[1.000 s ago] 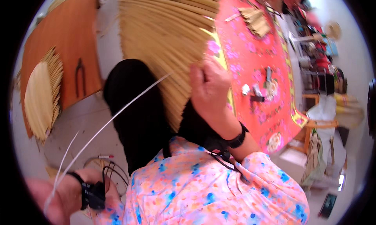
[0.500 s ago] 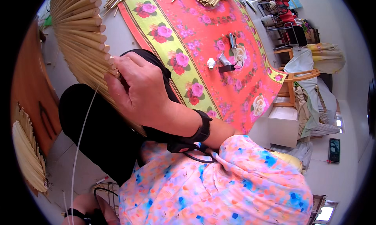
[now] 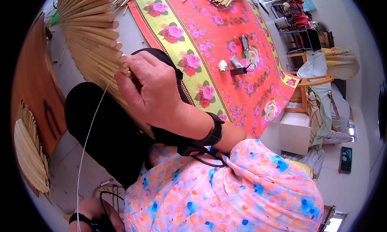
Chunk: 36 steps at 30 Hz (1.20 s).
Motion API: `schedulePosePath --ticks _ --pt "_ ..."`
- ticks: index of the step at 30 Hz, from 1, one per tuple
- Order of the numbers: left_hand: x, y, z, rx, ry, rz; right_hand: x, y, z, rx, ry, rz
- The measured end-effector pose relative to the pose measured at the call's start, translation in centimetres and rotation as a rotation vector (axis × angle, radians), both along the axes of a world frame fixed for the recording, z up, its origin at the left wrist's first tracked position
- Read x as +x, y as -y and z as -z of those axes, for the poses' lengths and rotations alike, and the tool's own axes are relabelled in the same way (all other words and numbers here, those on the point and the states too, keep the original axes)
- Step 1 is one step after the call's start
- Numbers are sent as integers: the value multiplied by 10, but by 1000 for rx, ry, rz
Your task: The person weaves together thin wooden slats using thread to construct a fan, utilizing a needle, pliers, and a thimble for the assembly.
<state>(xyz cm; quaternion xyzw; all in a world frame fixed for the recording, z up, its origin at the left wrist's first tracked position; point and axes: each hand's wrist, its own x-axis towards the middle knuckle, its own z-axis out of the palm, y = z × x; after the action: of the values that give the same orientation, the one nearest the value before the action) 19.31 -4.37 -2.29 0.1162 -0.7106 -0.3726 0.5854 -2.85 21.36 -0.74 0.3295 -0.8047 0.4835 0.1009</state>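
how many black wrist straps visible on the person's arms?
2. One black wrist strap sits on the right hand's wrist at the bamboo slat mat; the other black wrist strap is at the lower edge, left wrist, partly cut off.

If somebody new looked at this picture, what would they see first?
Probably the big right hand in the middle, its fingers pinching the edge of a fan of pale bamboo sticks at upper left. Next comes the bright red mat with pink roses spread on the floor behind it. A thin pale strip runs from the sticks down toward the left hand at the bottom edge.
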Motion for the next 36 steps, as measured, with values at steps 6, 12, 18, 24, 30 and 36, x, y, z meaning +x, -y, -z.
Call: schedulePosePath --ticks 6,12,18,24,30,36 --pt "5 -7 -22 169 -54 -20 -1 -5 -6 110 25 -32" --pt "-85 -61 -67 169 467 384 -1 -13 -6 185 -13 -44" --pt "-113 -84 -21 -32 526 490 -1 -12 -3 185 -58 -66" --pt "-126 -92 -15 -173 563 444 -1 -11 -5 240 -99 -32" --pt "-129 -94 -13 -180 564 428 -2 -11 -1 269 -211 -44" --pt "-129 -94 -16 -185 581 432 -2 -9 0 261 -259 -54"
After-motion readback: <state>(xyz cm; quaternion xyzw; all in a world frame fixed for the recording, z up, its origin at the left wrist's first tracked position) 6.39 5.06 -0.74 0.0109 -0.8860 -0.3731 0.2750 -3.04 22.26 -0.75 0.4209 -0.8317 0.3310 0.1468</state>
